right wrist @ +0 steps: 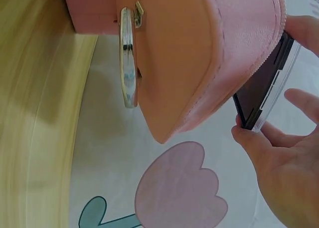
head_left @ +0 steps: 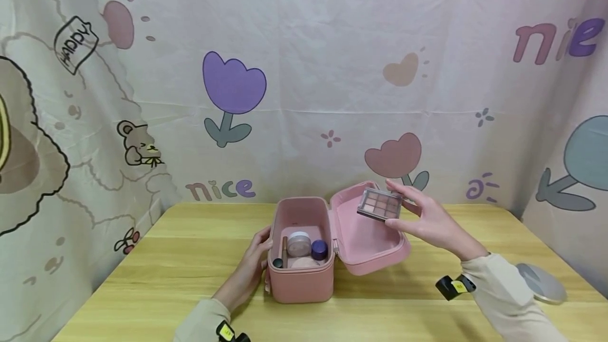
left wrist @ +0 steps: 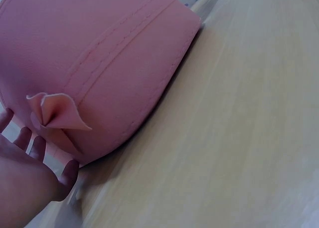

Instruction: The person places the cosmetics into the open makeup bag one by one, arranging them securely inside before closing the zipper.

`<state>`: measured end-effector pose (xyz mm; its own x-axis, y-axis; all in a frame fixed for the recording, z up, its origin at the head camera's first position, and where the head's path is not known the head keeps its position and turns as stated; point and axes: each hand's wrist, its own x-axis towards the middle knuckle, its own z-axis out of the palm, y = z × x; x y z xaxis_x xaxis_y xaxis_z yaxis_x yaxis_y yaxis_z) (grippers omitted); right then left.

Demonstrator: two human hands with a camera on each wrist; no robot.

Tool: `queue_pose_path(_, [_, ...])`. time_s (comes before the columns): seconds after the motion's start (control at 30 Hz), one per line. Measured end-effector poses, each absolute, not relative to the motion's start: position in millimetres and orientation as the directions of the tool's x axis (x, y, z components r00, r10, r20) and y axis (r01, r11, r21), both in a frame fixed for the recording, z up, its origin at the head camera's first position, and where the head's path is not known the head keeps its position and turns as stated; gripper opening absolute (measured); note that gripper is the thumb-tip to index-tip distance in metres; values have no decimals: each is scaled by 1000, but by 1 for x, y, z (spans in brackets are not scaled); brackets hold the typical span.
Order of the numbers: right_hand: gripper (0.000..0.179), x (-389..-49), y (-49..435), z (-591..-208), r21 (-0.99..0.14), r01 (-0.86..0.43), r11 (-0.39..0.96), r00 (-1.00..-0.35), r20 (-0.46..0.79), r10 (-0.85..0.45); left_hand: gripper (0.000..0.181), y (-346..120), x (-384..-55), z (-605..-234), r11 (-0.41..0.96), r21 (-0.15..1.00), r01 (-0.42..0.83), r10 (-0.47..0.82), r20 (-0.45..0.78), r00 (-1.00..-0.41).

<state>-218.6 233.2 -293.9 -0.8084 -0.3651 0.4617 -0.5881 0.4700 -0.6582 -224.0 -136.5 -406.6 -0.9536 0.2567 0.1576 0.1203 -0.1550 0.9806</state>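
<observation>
A pink cosmetic case stands on the table, its lid swung out to the right. My left hand rests its fingers against the case's left side, beside a pink bow in the left wrist view. Above the open lid, my right hand pinches an eyeshadow palette between thumb and fingers, its several pans facing me. Inside the case are a clear jar with a white lid, a small dark blue jar and a slim brown stick.
The wooden table runs back to a printed cloth that hangs behind it. A grey oval disc, mirror-like, lies at the right near my sleeve. In the right wrist view, a shiny metal-edged handle sticks out from the lid's outside.
</observation>
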Motion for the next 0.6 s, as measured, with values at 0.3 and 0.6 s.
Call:
queue_pose_path(0.3, [63,-222,233,-294,-665,-594,453,-804,469,-366,60,-135,-224,-406,-161,980,118,258,157,-953])
queue_pose_path(0.6, [58,-228,229,-288,-674,-594,439,-803,473,-361,60,-136,-223,-407,-157,980,124,262,162,-951])
